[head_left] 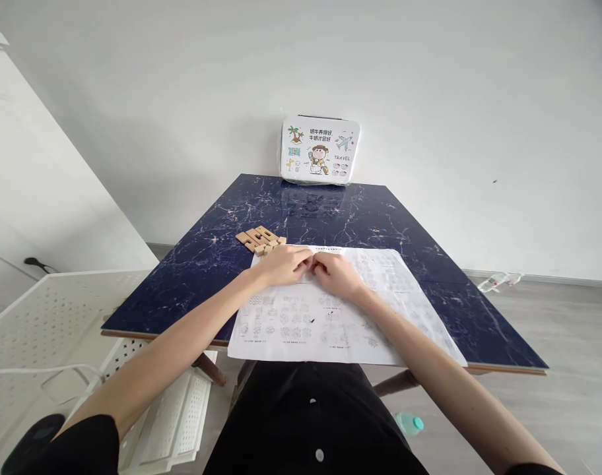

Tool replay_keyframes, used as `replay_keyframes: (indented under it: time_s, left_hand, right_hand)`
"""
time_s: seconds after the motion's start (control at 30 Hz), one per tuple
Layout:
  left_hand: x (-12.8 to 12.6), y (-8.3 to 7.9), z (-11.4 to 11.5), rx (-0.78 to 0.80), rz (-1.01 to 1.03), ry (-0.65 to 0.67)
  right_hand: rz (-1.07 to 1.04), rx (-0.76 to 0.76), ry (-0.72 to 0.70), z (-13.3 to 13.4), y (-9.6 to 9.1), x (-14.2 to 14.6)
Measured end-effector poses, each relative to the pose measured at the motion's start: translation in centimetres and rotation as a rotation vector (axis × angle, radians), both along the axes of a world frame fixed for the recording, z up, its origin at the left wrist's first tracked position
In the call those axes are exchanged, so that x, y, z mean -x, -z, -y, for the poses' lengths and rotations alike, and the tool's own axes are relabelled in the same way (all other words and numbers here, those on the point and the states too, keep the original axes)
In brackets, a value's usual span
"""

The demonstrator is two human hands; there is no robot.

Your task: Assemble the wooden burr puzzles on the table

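Stretched out over the thin white paper sheet [331,323]: left hand [282,264] and right hand [338,274], knuckles up, fingers curled in, tips meeting. Cannot tell if anything small is pinched. At 11 o'clock from the left hand, just beside it: chunky pale wooden blocks [259,241] on the shiny dark blue table [197,270].

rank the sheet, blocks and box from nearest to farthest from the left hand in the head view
1. Sheet: under the left hand, which rests on it.
2. Blocks: just beyond the hand, slightly to its left on the table.
3. Box: upright at the table's far edge.
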State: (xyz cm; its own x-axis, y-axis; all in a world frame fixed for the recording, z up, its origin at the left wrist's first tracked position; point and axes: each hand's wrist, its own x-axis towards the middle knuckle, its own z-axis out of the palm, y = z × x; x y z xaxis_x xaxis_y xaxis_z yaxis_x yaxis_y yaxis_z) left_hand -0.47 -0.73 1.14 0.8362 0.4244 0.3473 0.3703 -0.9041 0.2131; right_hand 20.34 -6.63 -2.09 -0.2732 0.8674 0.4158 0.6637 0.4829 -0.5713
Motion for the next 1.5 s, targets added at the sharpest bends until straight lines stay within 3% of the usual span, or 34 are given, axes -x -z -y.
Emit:
replay_keyframes:
  time_s: [0.17, 0.8, 1.5]
  left_hand:
    - [-0.31, 0.54, 0.54, 0.107, -0.039, -0.06]
    - [-0.17, 0.51, 0.44, 0.056, -0.078, -0.094]
    - [-0.01, 0.46, 0.67, -0.038, -0.014, -0.001]
  right_hand:
    - [0.036, -0.004, 0.012, -0.01, 0.29, 0.1]
    - [0.05, -0.013, 0.007, -0.06, 0.46, 0.12]
    - [0.076, -0.009, 0.006, -0.07, 0.43, 0.17]
